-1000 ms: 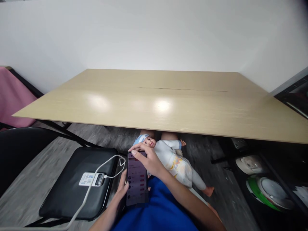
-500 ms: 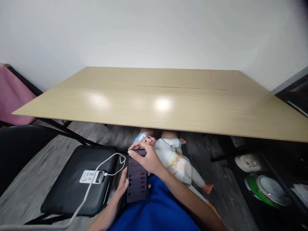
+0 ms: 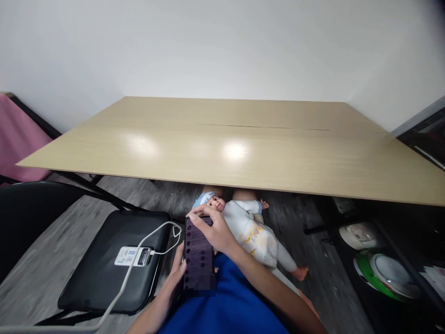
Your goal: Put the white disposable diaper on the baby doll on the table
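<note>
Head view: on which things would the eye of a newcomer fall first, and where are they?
Probably the doll, lying mid-picture below the table's front edge. Then the phone just left of it, with the left hand along its side and the right hand at its top. Further left, a white cable is plugged into a small device on the black seat.

A black phone, screen lit, faces upward.

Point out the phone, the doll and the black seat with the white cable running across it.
Phone (image 3: 199, 248): head view, on its screen.
Doll (image 3: 242, 221): head view, on the front of its white top.
Black seat (image 3: 95, 273): head view, on its padded upper surface.
</note>
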The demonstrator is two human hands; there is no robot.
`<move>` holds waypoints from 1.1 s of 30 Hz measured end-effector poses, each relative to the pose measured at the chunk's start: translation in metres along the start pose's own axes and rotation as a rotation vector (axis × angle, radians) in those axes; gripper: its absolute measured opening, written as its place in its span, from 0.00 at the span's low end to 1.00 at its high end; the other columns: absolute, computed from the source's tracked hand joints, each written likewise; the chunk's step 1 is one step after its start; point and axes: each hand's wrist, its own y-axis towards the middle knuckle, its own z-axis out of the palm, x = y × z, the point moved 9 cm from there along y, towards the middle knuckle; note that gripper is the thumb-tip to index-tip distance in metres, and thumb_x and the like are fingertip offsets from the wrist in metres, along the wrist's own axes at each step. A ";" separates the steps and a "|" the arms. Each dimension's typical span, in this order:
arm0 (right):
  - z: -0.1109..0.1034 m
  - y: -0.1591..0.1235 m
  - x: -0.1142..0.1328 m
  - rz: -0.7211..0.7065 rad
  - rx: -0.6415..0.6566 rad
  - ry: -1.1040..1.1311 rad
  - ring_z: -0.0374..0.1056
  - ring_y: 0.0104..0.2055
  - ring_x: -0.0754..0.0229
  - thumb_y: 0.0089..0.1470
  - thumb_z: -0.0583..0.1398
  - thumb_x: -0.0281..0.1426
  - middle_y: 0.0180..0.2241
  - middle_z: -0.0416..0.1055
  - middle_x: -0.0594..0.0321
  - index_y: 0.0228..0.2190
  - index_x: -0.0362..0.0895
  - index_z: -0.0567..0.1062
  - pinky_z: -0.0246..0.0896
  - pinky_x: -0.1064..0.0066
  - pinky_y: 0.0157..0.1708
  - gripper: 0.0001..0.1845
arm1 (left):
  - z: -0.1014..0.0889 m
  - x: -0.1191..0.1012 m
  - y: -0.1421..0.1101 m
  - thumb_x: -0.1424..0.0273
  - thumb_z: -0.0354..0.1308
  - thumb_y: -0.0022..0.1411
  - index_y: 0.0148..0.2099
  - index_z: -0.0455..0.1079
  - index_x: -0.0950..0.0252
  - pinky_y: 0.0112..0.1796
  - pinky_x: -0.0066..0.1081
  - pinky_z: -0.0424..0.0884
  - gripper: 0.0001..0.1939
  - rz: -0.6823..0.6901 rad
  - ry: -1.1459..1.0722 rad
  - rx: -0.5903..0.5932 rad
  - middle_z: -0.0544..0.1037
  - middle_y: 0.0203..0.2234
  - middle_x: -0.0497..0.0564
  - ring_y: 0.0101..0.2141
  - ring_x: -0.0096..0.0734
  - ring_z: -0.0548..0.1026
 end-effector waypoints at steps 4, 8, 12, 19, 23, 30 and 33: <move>0.000 0.000 -0.001 0.001 -0.003 0.013 0.79 0.46 0.56 0.67 0.66 0.45 0.41 0.83 0.61 0.41 0.47 0.83 0.71 0.64 0.52 0.15 | 0.000 -0.004 -0.003 0.41 0.66 0.66 0.80 0.59 0.54 0.76 0.57 0.52 0.48 -0.005 0.011 -0.032 0.65 0.76 0.56 0.79 0.64 0.49; 0.002 0.001 -0.003 0.005 -0.037 0.005 0.79 0.43 0.56 0.62 0.70 0.44 0.39 0.83 0.60 0.40 0.46 0.83 0.72 0.65 0.48 0.15 | 0.006 0.001 -0.003 0.40 0.66 0.66 0.82 0.53 0.54 0.75 0.60 0.53 0.53 -0.037 -0.032 0.014 0.65 0.76 0.59 0.78 0.67 0.54; 0.001 0.001 -0.003 -0.001 -0.056 -0.017 0.79 0.42 0.56 0.63 0.69 0.43 0.37 0.83 0.61 0.39 0.46 0.83 0.72 0.65 0.47 0.13 | 0.006 0.002 -0.001 0.41 0.68 0.65 0.83 0.50 0.54 0.75 0.58 0.54 0.55 0.002 -0.033 0.018 0.63 0.77 0.59 0.78 0.66 0.54; -0.011 -0.011 -0.014 0.071 -0.004 0.117 0.74 0.46 0.55 0.71 0.59 0.53 0.43 0.79 0.60 0.47 0.46 0.83 0.67 0.65 0.49 0.25 | 0.018 0.001 -0.025 0.54 0.70 0.69 0.84 0.36 0.49 0.72 0.58 0.62 0.57 -0.079 -0.085 0.073 0.66 0.75 0.60 0.72 0.61 0.69; -0.014 -0.030 -0.023 0.121 0.008 0.185 0.74 0.53 0.52 0.70 0.59 0.54 0.49 0.79 0.59 0.53 0.48 0.80 0.66 0.60 0.59 0.26 | 0.027 -0.001 -0.031 0.58 0.76 0.64 0.83 0.29 0.47 0.67 0.55 0.71 0.65 -0.084 -0.090 0.040 0.72 0.72 0.63 0.64 0.59 0.79; -0.006 -0.056 -0.022 0.198 0.100 0.205 0.71 0.63 0.45 0.69 0.58 0.56 0.53 0.79 0.55 0.59 0.50 0.76 0.67 0.56 0.62 0.29 | 0.030 -0.002 -0.020 0.58 0.81 0.55 0.81 0.36 0.54 0.58 0.54 0.80 0.68 -0.027 -0.046 -0.074 0.81 0.60 0.66 0.51 0.55 0.87; -0.001 -0.062 -0.025 0.237 0.148 0.196 0.73 0.61 0.45 0.69 0.58 0.56 0.52 0.80 0.54 0.60 0.52 0.75 0.71 0.57 0.57 0.30 | 0.027 -0.004 -0.019 0.59 0.81 0.56 0.81 0.37 0.55 0.56 0.53 0.81 0.67 -0.019 -0.016 -0.096 0.84 0.55 0.63 0.49 0.53 0.87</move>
